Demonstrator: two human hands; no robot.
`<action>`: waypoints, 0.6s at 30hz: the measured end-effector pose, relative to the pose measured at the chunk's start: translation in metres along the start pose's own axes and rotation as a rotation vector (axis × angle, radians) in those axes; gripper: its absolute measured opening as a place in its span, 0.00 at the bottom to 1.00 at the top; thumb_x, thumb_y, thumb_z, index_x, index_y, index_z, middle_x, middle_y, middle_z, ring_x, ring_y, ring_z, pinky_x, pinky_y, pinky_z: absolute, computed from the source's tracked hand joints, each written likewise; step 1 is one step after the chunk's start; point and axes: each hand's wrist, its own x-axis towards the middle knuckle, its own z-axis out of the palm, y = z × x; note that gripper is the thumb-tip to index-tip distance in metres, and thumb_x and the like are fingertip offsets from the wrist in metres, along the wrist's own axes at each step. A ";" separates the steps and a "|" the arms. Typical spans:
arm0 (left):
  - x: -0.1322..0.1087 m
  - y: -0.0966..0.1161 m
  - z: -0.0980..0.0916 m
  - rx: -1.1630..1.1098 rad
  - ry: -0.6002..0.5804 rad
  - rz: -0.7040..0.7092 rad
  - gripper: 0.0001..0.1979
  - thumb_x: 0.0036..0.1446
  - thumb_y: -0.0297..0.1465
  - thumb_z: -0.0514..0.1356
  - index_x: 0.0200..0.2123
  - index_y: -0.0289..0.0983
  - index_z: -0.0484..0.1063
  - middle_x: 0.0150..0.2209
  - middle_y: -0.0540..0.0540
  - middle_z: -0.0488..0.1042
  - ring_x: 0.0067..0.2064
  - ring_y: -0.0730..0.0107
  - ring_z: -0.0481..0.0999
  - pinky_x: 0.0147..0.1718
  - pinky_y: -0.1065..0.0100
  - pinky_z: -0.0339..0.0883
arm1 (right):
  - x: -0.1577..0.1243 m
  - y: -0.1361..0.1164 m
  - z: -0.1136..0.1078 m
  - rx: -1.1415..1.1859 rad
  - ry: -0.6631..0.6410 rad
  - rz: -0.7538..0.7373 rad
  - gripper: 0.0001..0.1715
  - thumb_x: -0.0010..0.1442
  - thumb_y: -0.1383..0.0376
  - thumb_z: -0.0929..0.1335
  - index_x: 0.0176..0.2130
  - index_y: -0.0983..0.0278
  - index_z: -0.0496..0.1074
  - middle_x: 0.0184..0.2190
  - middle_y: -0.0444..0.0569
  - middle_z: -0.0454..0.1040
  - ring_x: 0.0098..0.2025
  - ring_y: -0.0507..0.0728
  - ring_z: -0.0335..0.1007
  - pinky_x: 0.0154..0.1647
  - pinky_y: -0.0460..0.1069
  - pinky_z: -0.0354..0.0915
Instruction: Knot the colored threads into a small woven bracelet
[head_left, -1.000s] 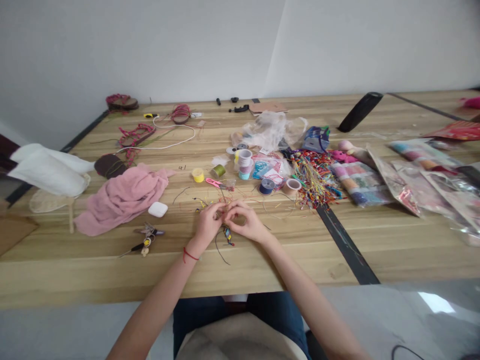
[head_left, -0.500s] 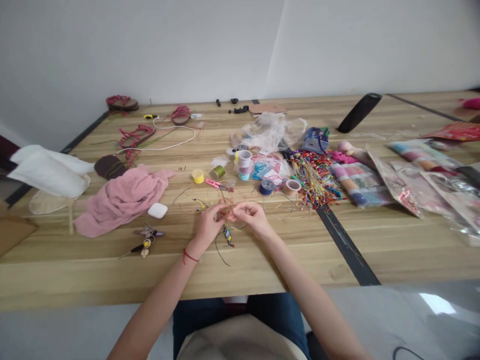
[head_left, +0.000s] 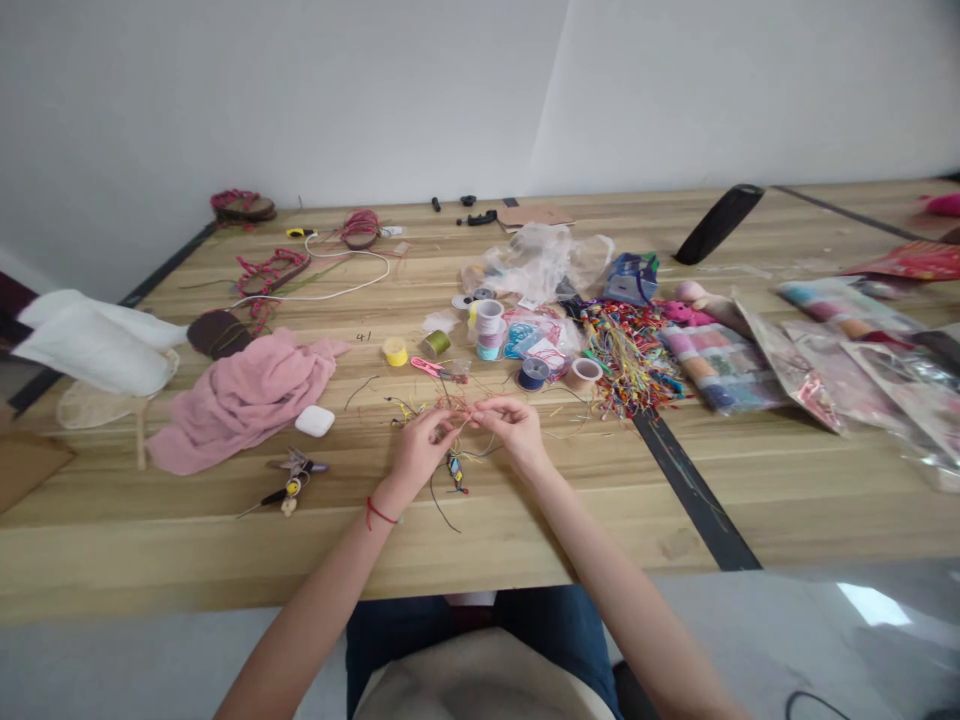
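Note:
My left hand [head_left: 421, 447] is closed in a pinch on thin cords over the front middle of the table, a red cord bracelet [head_left: 381, 512] round its wrist. Just to its right, my right hand [head_left: 514, 428] pinches a thin pale cord [head_left: 466, 420] that runs between the two hands. Below the fingers hangs or lies a small multicoloured knotted piece [head_left: 455, 470] with loose cord ends; whether it rests on the table I cannot tell. A dark cord [head_left: 442, 507] curves down from it. Behind the hands lie pink thread snips [head_left: 427, 367] among loose cord scraps.
Thread spools, one yellow [head_left: 394, 351], one green [head_left: 435, 344] and one dark blue [head_left: 533, 375], stand behind my hands. A heap of colourful cords [head_left: 634, 360] lies right. To the left are a pink cloth [head_left: 255, 400], a white case [head_left: 315, 421] and keys [head_left: 294, 480].
My right hand has shifted slightly to the right, away from my left, and a pale cord shows between them. My left hand has barely moved.

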 end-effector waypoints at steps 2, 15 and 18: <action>0.000 0.001 0.000 -0.006 -0.004 -0.002 0.14 0.52 0.20 0.63 0.42 0.37 0.77 0.28 0.52 0.75 0.20 0.81 0.59 0.21 0.76 0.55 | 0.000 0.001 0.000 0.015 0.004 -0.021 0.14 0.39 0.62 0.80 0.27 0.60 0.76 0.28 0.46 0.81 0.34 0.58 0.78 0.40 0.53 0.73; 0.001 -0.003 0.003 0.022 0.010 0.031 0.11 0.52 0.22 0.64 0.40 0.36 0.76 0.29 0.52 0.76 0.20 0.81 0.60 0.22 0.76 0.58 | 0.007 0.008 -0.007 0.067 -0.035 -0.028 0.27 0.39 0.60 0.79 0.40 0.57 0.72 0.37 0.44 0.75 0.33 0.52 0.72 0.42 0.52 0.72; 0.001 -0.002 0.002 0.031 0.009 0.033 0.11 0.52 0.22 0.64 0.40 0.36 0.76 0.28 0.52 0.75 0.20 0.81 0.60 0.23 0.76 0.59 | 0.009 0.011 -0.010 0.019 -0.063 -0.057 0.28 0.42 0.58 0.77 0.43 0.56 0.70 0.39 0.45 0.73 0.33 0.52 0.71 0.42 0.53 0.72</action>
